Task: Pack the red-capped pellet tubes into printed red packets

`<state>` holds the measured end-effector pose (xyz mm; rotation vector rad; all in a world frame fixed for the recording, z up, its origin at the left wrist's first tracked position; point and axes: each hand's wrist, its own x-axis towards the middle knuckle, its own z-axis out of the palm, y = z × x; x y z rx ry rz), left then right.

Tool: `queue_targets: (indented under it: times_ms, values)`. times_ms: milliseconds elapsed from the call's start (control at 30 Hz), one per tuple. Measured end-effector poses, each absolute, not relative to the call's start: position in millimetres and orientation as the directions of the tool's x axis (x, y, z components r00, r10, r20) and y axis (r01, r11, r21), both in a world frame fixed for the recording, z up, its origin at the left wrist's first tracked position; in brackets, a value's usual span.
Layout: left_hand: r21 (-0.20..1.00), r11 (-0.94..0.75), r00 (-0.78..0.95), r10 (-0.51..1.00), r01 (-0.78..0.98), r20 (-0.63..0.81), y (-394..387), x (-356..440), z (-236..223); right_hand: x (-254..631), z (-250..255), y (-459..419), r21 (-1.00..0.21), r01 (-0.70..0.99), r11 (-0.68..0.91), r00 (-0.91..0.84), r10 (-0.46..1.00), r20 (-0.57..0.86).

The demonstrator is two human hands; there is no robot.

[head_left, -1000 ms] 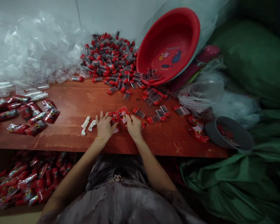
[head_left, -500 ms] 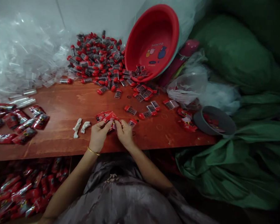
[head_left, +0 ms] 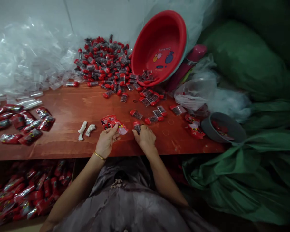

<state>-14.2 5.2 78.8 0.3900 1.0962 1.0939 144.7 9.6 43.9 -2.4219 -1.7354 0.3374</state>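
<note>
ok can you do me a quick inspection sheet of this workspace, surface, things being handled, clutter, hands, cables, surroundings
surface: reddish-brown table, pale scuffs showing
job's things: red wrapper in hand, more lying just behind; red-capped container at the other hand; heap of similar containers toward the wall
clutter: two crumpled white pieces; grey bowl with red scraps; crumpled plastic bag
hands: left hand pinches the red wrapper; right hand touches the red-capped container, firmness of grip unclear
cables: nothing seen
surroundings: pale wall behind; tilted red basin; green cloth at right; box of red packets below left
</note>
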Motion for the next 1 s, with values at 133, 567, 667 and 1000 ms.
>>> queue_targets:
  times_ms: [133,567,667,1000]
  values:
    - [0.717,0.471,0.054,0.852,-0.514,-0.521,3.2,-21.1,77.7,158.1,37.2,-6.8,-0.532,0.833,-0.150,0.185,0.983,0.013]
    - [0.789,0.386,-0.026,0.892,-0.477,-0.452,-4.1,-8.7,85.4,152.9,53.4,-55.7,-0.458,0.733,0.502,-0.273,0.835,0.477]
    - [0.785,0.407,-0.029,0.880,-0.468,-0.474,-5.7,-10.9,86.5,152.3,51.3,-55.5,-0.430,0.743,0.513,-0.295,0.828,0.477]
    - [0.844,0.338,-0.005,0.928,-0.416,-0.373,-11.1,-9.9,84.2,151.8,48.2,-52.9,-0.492,0.726,0.480,-0.227,0.843,0.487]
